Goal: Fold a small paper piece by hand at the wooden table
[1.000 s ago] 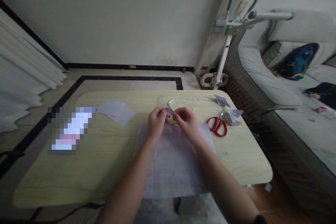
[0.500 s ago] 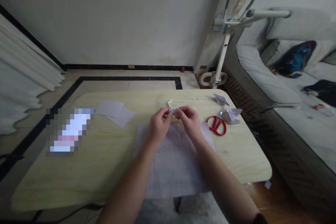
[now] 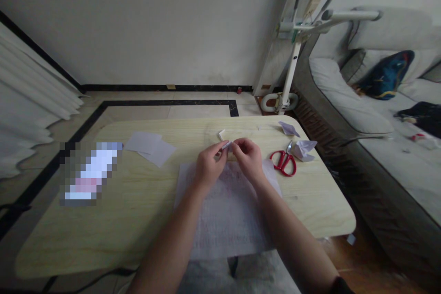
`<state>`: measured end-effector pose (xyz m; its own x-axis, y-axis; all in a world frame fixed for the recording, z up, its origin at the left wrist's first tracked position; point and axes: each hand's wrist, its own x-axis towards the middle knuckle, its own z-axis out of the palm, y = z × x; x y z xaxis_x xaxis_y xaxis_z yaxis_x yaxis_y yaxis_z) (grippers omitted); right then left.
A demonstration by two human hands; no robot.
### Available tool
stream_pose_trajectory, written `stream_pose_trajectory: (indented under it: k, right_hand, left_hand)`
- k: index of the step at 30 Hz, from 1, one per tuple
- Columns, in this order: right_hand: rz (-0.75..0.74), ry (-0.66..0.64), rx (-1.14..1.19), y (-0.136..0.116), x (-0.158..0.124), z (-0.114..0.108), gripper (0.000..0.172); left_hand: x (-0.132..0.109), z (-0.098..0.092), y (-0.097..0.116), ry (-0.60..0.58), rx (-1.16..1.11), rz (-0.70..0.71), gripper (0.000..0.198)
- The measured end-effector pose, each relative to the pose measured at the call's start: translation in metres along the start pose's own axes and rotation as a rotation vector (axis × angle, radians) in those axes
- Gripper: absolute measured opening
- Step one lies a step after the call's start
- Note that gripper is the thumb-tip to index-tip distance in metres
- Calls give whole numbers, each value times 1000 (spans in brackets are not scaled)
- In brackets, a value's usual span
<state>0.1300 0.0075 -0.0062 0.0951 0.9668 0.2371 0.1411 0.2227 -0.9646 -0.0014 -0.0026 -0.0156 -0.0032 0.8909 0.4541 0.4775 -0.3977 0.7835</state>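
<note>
Left fingers (image 3: 216,148) and right fingers (image 3: 240,147) pinch a small white paper (image 3: 228,145), seemingly part-folded, with folded pale-paper shapes (image 3: 304,150) rightward, unfolded white sheets (image 3: 144,141) leftward.

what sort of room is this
Most likely a home living room: a padded grey sofa stands on the right, a white exercise machine beside it, and a pale curtain hangs on the left.

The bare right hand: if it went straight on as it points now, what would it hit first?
The right hand would probably meet the bare left hand first, at its fingertips, just across the small pale paper piece they pinch, though depth is unclear here.
</note>
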Motion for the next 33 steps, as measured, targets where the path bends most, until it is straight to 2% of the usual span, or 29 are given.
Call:
stream_pose_trajectory:
  k: [16, 27, 33]
  right_hand:
    - [-43, -56, -58, 0, -1, -1, 15]
    - [-162, -32, -253, -4, -3, -4, 11]
    - [-192, -55, -273, -2, -4, -2, 10]
  left_hand:
    - [2, -2, -4, -38, -47, 131, 23]
    - [0, -1, -1, -100, -1, 137, 27]
    - [1, -1, -2, -61, 21, 80, 24]
